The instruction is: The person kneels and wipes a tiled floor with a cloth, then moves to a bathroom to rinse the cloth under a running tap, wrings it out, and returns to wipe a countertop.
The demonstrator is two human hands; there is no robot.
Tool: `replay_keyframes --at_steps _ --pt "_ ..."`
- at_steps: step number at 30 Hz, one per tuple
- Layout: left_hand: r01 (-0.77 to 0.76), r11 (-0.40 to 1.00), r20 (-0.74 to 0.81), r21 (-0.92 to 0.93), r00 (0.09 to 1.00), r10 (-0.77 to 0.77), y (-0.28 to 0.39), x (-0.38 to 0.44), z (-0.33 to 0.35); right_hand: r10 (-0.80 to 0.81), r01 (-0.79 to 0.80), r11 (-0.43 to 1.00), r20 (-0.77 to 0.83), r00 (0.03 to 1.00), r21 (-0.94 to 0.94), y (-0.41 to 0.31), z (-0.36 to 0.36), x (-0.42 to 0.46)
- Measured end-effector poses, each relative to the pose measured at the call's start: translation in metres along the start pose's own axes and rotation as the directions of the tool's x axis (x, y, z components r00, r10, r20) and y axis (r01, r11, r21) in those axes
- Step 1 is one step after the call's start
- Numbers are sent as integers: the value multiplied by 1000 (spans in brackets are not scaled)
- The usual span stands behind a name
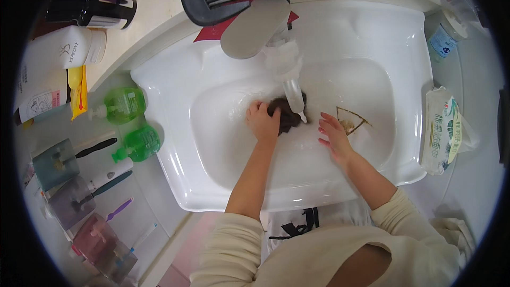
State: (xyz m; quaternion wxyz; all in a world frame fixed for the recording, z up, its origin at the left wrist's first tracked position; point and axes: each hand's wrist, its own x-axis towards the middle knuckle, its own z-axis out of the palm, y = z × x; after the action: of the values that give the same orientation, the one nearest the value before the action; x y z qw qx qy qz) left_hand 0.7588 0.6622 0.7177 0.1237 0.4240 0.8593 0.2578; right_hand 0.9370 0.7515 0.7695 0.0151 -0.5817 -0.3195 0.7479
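My left hand [263, 120] grips the left side of a dark brown, wet-looking clump [283, 114], perhaps hair or fur, in the white ceramic sink [207, 127]. Above the clump reaches the spout of a faucet [293, 93], with a pale wrapping around it; its tip hides part of the clump. To the right my right hand [334, 135] hovers with its fingers apart and nothing in them. Just beyond it, a brown triangular outline [350, 121] shows in the basin; whether it is an object or a mark I cannot tell.
A black wide-tooth comb [207, 6] and the grey oval faucet handle [255, 28] stand out at the back. Green pump bottles [125, 105] and cups with toothbrushes [57, 163] line the left. A pack of face tissues [440, 131] lies beside the sink's right edge.
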Motion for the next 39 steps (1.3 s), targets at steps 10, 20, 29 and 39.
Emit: replay_keyframes --at_steps 10,20,29,39 --pt "-237 860 -97 -453 971 216 101 -42 11 8 -125 832 214 977 540 0 30 40" --pt "141 985 263 -96 958 -112 -9 -13 -6 -446 405 802 12 895 -439 21 -5 79" --pt "197 978 441 74 873 -210 -11 -21 -21 -369 395 8 365 855 -919 -29 25 72" --pt "343 937 -180 -58 920 -348 -48 -13 -15 -418 435 524 224 880 -732 -36 26 60"
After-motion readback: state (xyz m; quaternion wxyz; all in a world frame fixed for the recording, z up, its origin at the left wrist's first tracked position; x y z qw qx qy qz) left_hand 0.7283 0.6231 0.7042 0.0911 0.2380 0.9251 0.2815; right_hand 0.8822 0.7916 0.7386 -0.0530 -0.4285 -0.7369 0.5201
